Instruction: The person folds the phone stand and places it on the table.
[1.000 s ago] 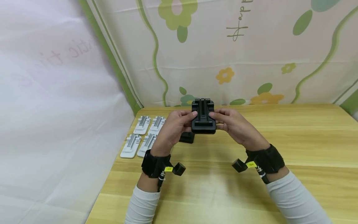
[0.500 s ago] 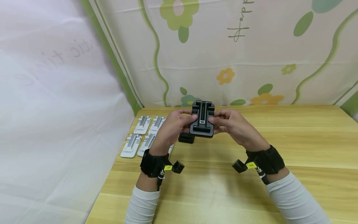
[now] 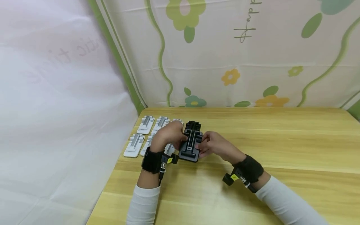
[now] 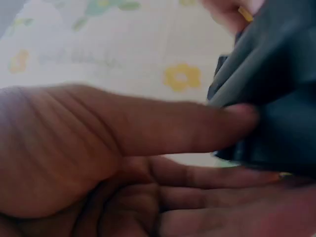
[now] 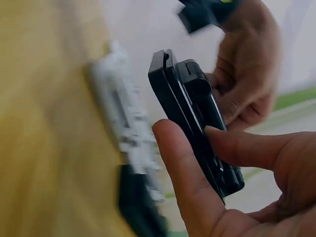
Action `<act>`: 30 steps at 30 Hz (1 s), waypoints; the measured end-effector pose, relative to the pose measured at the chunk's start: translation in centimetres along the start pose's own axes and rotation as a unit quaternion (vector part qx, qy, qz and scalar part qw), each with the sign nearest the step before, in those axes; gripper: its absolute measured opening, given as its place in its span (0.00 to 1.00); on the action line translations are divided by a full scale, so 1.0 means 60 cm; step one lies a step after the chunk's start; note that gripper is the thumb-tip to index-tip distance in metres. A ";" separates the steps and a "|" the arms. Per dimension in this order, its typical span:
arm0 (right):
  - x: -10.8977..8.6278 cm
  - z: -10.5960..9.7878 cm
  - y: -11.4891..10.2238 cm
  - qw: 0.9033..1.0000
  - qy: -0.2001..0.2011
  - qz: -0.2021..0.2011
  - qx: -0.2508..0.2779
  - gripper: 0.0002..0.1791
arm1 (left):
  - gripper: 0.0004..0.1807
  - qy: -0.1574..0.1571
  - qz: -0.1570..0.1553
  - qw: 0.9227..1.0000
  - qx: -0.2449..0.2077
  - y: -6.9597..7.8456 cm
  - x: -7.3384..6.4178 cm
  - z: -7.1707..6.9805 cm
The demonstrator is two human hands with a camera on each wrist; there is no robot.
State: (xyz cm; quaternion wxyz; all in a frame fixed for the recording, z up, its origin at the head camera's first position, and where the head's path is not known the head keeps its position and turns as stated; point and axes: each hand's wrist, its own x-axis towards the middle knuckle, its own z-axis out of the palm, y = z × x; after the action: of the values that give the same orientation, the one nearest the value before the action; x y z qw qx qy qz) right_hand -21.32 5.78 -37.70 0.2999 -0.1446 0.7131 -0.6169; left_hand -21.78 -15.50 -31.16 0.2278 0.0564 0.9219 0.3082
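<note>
A folded black phone stand (image 3: 189, 148) is held between my two hands, close over the table. My left hand (image 3: 170, 133) grips its left edge; in the left wrist view the thumb (image 4: 187, 126) lies on top of the stand and the fingers run beneath it. On the opposite edge, my right hand (image 3: 215, 144) pinches the stand (image 5: 180, 98) between thumb and a finger, as the right wrist view shows. A second black phone stand (image 3: 193, 125) lies just behind, partly covered by the held one. Several folded white phone stands (image 3: 134, 145) lie to the left, some hidden by my left hand.
The wooden table (image 3: 253, 156) stretches out to the right and front. A patterned curtain (image 3: 213, 47) hangs along its back edge, and a white cloth (image 3: 56, 125) borders its left side.
Both hands have brought the black phone stand down and to the left, from above the table to just in front of the other black stand. The grip stays on both edges.
</note>
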 end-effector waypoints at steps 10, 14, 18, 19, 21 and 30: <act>0.038 0.044 0.046 0.999 0.032 0.038 -0.021 0.09 | 0.04 -0.099 -0.047 0.993 0.046 -0.048 0.058 0.011; 0.043 0.046 0.058 0.998 0.038 0.040 -0.021 0.09 | 0.03 -0.098 -0.051 0.992 0.055 -0.051 0.069 0.019; 0.046 0.044 0.065 0.998 0.031 0.026 -0.046 0.08 | 0.08 -0.092 -0.063 0.992 0.066 -0.052 0.072 0.025; 0.047 0.044 0.066 0.998 0.030 0.024 -0.053 0.08 | 0.08 -0.088 -0.067 0.992 0.068 -0.053 0.072 0.027; 0.050 0.043 0.067 0.996 0.031 0.025 -0.074 0.08 | 0.06 -0.083 -0.075 0.992 0.062 -0.054 0.072 0.028; 0.070 0.047 0.053 0.958 -0.002 0.018 -0.287 0.13 | 0.04 -0.065 -0.093 0.993 0.045 -0.058 0.066 0.032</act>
State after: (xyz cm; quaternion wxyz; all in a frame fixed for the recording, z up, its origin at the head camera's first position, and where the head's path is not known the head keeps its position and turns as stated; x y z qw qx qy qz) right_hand -22.39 1.76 -42.01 0.2585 -0.2127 0.8619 -0.3809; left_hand -24.30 -16.29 -36.14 0.3121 0.0008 0.9194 0.2394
